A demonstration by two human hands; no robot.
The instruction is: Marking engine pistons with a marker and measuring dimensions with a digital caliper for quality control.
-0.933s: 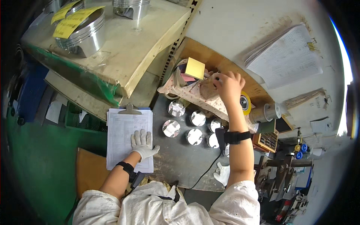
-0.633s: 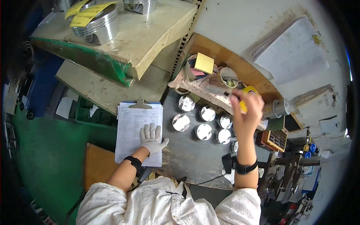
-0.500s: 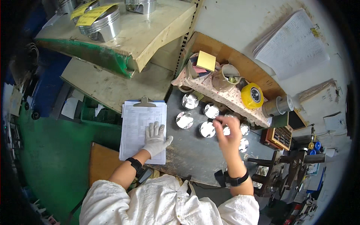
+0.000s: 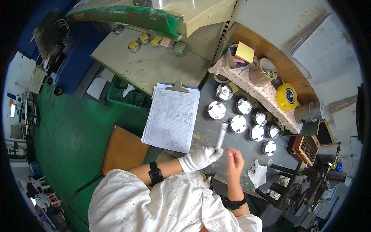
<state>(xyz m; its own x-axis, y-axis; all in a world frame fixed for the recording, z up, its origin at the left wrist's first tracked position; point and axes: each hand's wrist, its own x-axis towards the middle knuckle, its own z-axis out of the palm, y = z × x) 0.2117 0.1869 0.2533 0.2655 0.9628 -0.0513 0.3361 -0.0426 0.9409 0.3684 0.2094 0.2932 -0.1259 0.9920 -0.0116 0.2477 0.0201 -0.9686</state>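
Your scuffed grey table [image 4: 206, 141] starts right at your shirt. Over its near part, your gloved left hand [image 4: 205, 157] is closed around the slim silver cylinder [image 4: 221, 137], which points far, slightly right. Your bare right hand [image 4: 234, 164] is just right of it, fingers curled; can't tell if it holds anything. Loose white glove [image 4: 257, 174] lies near right. Green floor [image 4: 77, 139] to your left. Clipboard [image 4: 172, 116] left, round metal parts [image 4: 238, 124] right of it. Farther: cloth-covered ledge [image 4: 266, 96], pale shelf [image 4: 145, 63] far left.
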